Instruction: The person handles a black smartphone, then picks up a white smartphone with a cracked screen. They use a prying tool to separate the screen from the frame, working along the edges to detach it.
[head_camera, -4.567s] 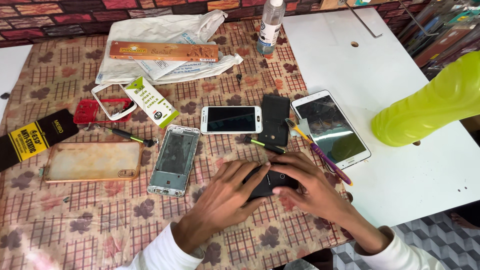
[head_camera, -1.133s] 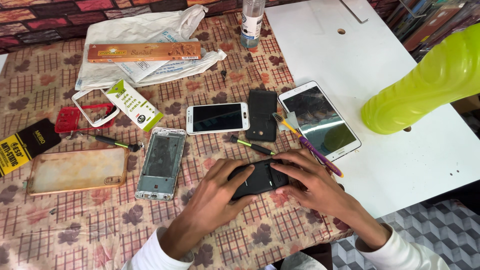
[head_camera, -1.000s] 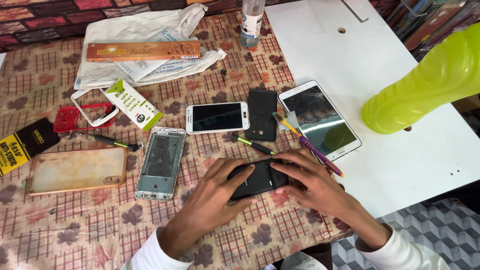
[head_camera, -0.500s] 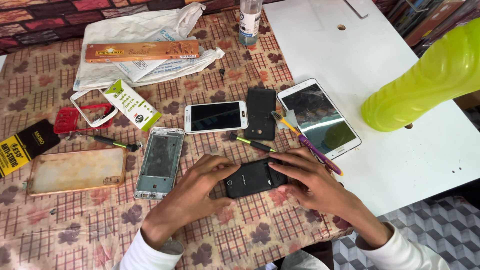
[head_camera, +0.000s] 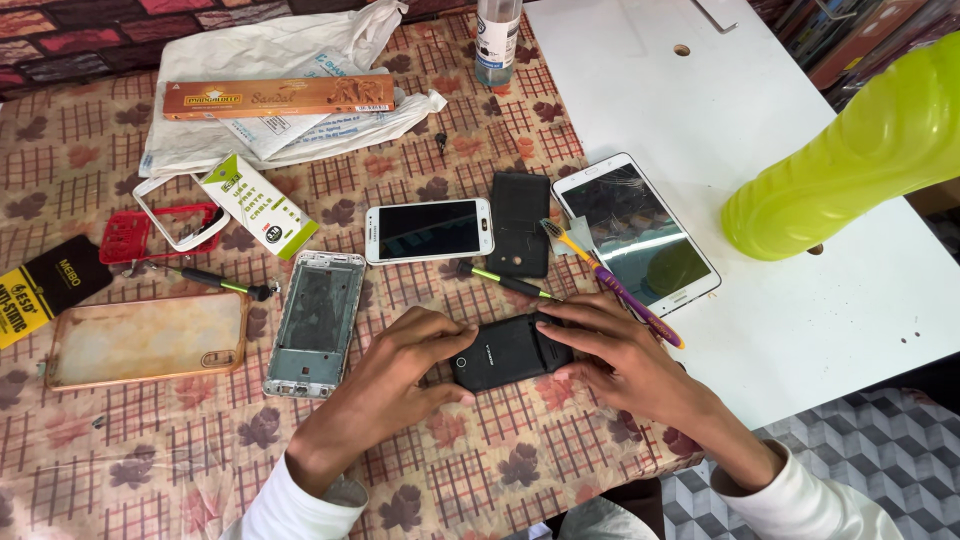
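Black phone (head_camera: 505, 350): lying flat between my hands, touching both.
Left hand (head_camera: 400, 375): fingers curled, pinching its left end.
Right hand (head_camera: 625, 360): fingers spread, pressing its right end.
Toothbrush (head_camera: 610, 280): just beyond my right fingers.

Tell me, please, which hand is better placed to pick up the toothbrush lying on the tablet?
Probably the right hand: the toothbrush lies just beside its fingers, across the tablet. The left hand sits on the far side of the black phone.

Single head-worn view, looking steeply down, close over the patterned table (head_camera: 120, 470), hands nearest
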